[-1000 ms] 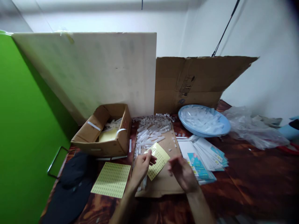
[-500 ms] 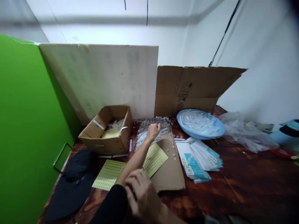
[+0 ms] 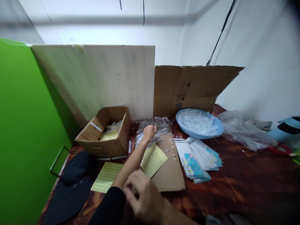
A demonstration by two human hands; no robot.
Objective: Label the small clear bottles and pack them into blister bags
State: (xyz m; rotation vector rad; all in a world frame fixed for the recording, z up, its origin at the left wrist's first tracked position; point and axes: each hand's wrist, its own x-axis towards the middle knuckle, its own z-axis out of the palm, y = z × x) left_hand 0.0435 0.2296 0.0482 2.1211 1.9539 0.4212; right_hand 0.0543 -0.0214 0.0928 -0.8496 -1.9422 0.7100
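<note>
My left arm, in a black sleeve (image 3: pixel 109 204), reaches forward over a cardboard sheet (image 3: pixel 170 178). My left hand (image 3: pixel 149 132) is closed in a fist above a heap of clear plastic strips (image 3: pixel 161 133); nothing shows in it. Close to the camera, my right hand (image 3: pixel 146 197) is at my left forearm near the cuff. Its fingers are bent and smeared by motion, so whether it pinches anything is unclear. A yellow sticker sheet (image 3: pixel 154 161) lies on the cardboard beside my left forearm. A second yellow sticker sheet (image 3: pixel 105 177) lies left of that arm.
An open carton (image 3: pixel 105 148) stands back left, a black cap (image 3: pixel 67 190) before it. Small clear pieces (image 3: pixel 152 122) are piled behind the strips. To the right are a blue basin (image 3: pixel 199 135) of clear plastic parts, printed cards (image 3: pixel 193 164) and a plastic bag (image 3: pixel 246 132).
My right hand's fingers have curled in more, and the hand has shifted slightly down at the left forearm. My left fist stays over the strips. The whole view has shifted a little.
</note>
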